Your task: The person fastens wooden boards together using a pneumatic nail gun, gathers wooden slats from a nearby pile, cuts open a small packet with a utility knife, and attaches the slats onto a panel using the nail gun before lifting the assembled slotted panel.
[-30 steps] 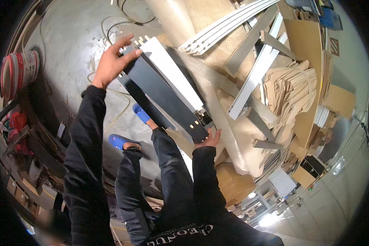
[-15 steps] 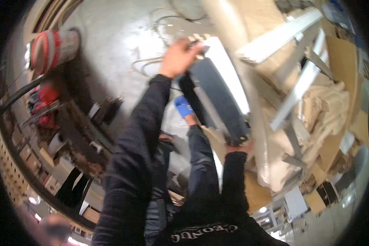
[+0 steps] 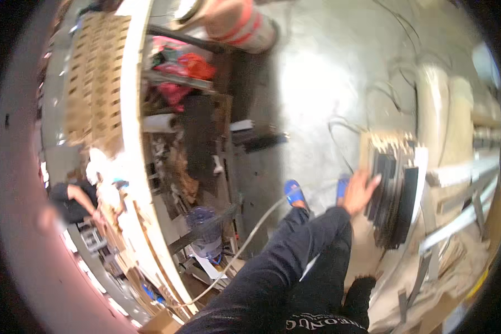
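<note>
My left hand [image 3: 360, 193] is beside the left edge of a stack of long dark strips [image 3: 392, 192], with its thumb and fingers apart. Nothing shows in its grasp, and blur hides whether it touches the stack. The strips lie lengthwise together, with pale, uneven ends at the far side. Along the stack's right edge runs a white strip [image 3: 420, 186]. Of my right arm only the dark sleeve [image 3: 363, 292] appears, low in the view; the hand beyond its cuff cannot be seen.
To the left, a long workbench [image 3: 136, 133] has shelves beneath it with red cloths [image 3: 197, 67] and a clear water bottle [image 3: 204, 225]. A red-and-white bucket [image 3: 242, 25] stands beyond. Wrapped rolls [image 3: 433, 106] and metal profiles [image 3: 456, 214] lie right. Another person [image 3: 72, 200] is across the bench.
The view has swung left, bringing the workbench and another person into sight. My left hand has come off the dark piece both hands were on; my right hand has gone out of sight.
</note>
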Demonstrator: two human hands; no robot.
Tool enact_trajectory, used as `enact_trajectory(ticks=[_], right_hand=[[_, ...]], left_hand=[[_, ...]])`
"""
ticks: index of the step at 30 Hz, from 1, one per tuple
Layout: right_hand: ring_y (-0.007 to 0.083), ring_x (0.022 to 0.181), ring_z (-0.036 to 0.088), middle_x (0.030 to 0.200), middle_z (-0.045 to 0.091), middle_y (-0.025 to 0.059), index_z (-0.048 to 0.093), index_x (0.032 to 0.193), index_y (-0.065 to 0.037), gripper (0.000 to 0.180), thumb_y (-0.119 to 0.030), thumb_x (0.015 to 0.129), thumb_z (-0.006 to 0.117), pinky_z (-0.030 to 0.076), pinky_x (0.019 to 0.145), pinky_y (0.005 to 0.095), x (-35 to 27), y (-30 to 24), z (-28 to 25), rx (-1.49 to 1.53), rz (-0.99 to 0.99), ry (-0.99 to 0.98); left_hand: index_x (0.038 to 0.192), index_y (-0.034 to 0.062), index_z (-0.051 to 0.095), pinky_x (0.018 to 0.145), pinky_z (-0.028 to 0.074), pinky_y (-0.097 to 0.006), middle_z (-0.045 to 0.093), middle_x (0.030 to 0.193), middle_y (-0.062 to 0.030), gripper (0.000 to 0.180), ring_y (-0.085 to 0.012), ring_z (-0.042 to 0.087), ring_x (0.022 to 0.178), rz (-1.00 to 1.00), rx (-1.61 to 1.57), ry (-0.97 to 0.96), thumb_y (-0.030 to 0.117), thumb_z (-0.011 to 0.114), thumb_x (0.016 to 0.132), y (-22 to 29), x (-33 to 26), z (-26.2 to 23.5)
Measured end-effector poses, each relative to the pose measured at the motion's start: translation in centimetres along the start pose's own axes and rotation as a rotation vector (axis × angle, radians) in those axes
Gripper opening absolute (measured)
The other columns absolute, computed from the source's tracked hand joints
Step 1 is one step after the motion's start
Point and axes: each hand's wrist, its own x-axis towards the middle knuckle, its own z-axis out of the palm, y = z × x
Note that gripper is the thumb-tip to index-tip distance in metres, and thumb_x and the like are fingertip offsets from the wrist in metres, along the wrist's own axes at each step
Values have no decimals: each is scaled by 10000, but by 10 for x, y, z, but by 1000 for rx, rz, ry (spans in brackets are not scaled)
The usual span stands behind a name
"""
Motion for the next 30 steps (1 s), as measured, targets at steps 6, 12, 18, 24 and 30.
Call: enact_trajectory(ticks=[6,12,18,24,30], right_hand=[[167,587,225,671,264,-11,359,822,-171,487,-634,759,498,170,524,358,4,-1,12,-435,-263,-37],[116,444,299,555,344,-42,481,741,-182,300,-452,872,496,228,402,280,-203,16,131,-702,-245,-306],[163,621,495,713,510,29,549,895,-78,302,-376,880,503,423,564,310,-263,18,191,-982,-540,-629],[168,744,573,781,554,29,536,950,-45,181,-212,881,530,441,583,280,-295,68,251,-1120,-812,-924],[170,841,600,953,605,96,531,1107,-3,296,-168,864,570,478,752,259,-403,179,312,-1339,-1182,-1297]], left_hand=[[1094,2,556,887,403,-351,582,1055,-184,431,-292,545,1006,-27,-184,66,374,442,906,-12,-121,-95],[1106,13,555,837,420,-325,610,1005,-138,402,-241,575,934,-43,-431,90,350,448,916,36,-221,-208],[1080,25,576,701,472,-291,622,949,-84,374,-179,610,847,-11,-739,275,339,533,881,61,-309,-274],[1113,32,567,741,470,-289,625,978,-93,335,-163,603,834,49,-654,512,277,529,887,10,-376,-343],[1142,-8,514,785,436,-240,610,963,-70,286,-115,565,866,44,-877,749,147,493,902,-54,-414,-407]])
